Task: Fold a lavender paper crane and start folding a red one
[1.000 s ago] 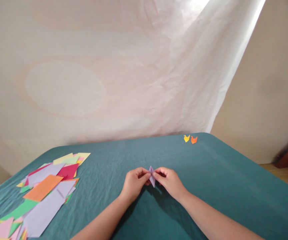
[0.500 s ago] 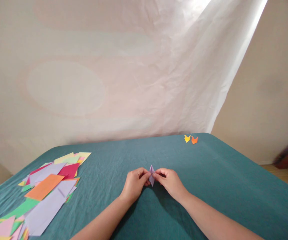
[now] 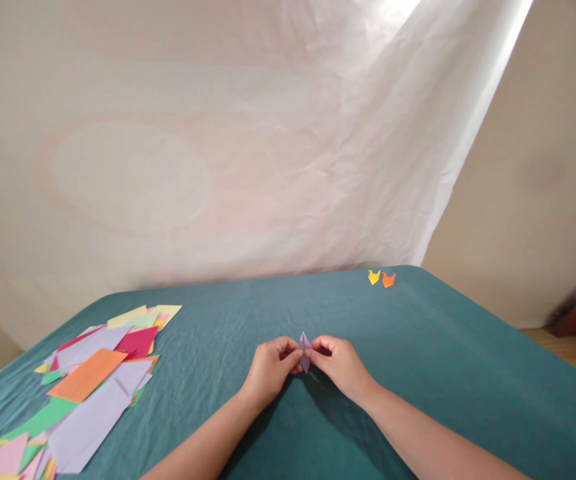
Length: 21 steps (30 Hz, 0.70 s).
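Observation:
A small folded piece of lilac paper [image 3: 305,341] stands on its tip between my two hands over the teal tablecloth [image 3: 418,373]. My left hand [image 3: 269,369] pinches its left side with curled fingers. My right hand [image 3: 338,365] pinches the right side the same way. Most of the paper is hidden by my fingertips; only its pointed top and lower tip show.
A loose pile of coloured paper sheets [image 3: 88,383] lies at the left of the table. A small yellow folded figure [image 3: 373,276] and an orange one [image 3: 389,280] sit at the far right edge. A pale sheet hangs behind; a wooden floor shows at right.
The lilac paper has been pressed smaller between my fingers, with less of its lower tip showing. Both hands stay in nearly the same place.

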Available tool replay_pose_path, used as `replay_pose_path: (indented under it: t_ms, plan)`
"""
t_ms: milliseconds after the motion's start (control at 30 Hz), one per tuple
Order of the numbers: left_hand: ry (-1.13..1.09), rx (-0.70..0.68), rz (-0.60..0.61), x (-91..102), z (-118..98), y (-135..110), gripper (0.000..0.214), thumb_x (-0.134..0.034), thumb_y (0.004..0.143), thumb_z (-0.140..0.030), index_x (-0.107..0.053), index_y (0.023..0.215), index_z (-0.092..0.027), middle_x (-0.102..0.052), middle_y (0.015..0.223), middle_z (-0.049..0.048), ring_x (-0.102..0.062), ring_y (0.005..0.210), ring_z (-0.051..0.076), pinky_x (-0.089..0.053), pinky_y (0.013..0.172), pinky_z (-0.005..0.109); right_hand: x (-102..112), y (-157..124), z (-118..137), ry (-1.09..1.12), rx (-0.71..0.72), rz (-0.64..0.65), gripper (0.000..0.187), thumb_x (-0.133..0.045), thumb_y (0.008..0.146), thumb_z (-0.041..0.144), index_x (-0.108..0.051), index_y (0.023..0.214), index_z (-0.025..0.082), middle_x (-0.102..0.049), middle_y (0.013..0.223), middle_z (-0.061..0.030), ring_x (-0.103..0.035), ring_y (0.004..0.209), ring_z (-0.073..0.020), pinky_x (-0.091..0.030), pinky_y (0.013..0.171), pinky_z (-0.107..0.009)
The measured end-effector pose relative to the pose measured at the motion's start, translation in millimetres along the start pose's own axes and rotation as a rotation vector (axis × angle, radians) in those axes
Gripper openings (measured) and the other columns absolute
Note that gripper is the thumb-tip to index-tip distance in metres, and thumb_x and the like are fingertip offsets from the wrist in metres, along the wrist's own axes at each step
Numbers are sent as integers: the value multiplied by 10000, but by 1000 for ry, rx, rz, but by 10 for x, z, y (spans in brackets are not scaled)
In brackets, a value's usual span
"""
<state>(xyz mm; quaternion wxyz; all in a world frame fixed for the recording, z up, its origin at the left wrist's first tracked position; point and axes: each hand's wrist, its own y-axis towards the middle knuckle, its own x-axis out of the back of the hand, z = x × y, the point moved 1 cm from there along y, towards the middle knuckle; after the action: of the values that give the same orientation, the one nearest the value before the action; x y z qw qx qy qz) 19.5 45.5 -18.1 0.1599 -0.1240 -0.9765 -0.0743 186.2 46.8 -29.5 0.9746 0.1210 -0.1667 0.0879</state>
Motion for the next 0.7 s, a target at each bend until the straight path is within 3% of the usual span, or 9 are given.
replay_pose_path:
  t_ms: [333,700]
  plan:
    - [-55,58,-24,6,48,21,167,-589,781,-305,-633,762,-146,-664,595,25,-614,549,143,-481,568,238,-2,3,11,44,-9,21,221,-575,815,338,-681,748,156,-683,707,-18,-589,648,-154,-412,600,-228]
    - [-39,31,-4,15,16,28,185,-541,808,-293,-635,784,-134,-680,649,41,-618,588,147,-481,596,243,-4,41,-23,59,-25,19,189,-565,804,280,-693,733,161,-689,695,-26,-607,657,-162,-423,617,-233]
